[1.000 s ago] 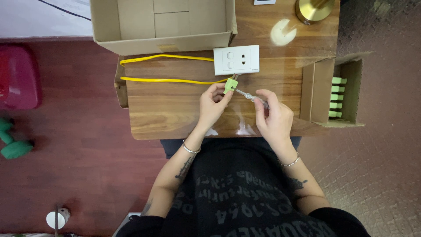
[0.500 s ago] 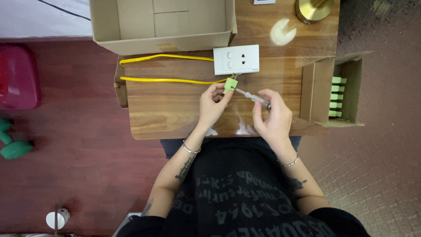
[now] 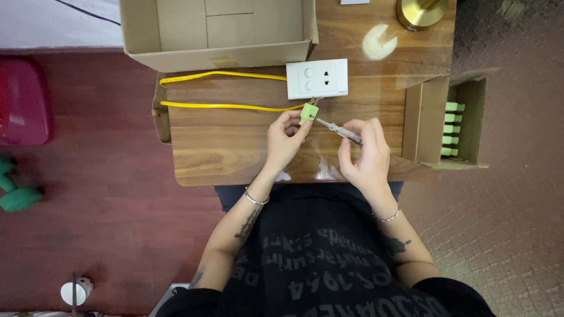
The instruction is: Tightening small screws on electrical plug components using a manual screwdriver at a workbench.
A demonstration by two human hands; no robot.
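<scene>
Centrally, the small green connector (image 3: 308, 112) sat pinched in the left hand (image 3: 285, 141), just below the white socket plate (image 3: 316, 78); the right hand (image 3: 365, 155) gripped a thin screwdriver (image 3: 337, 129) whose tip met it. Yellow wire (image 3: 223, 105) ran leftward. Beyond the plate stood an open cardboard box (image 3: 217, 35) on the wooden counter (image 3: 223, 152), red floor (image 3: 100, 176) alongside.

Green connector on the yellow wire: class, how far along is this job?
Done: yellow wire reaches the green connector. In hand: left hand holds it; right hand has the screwdriver at it. Left: more connectors sit boxed.
</scene>
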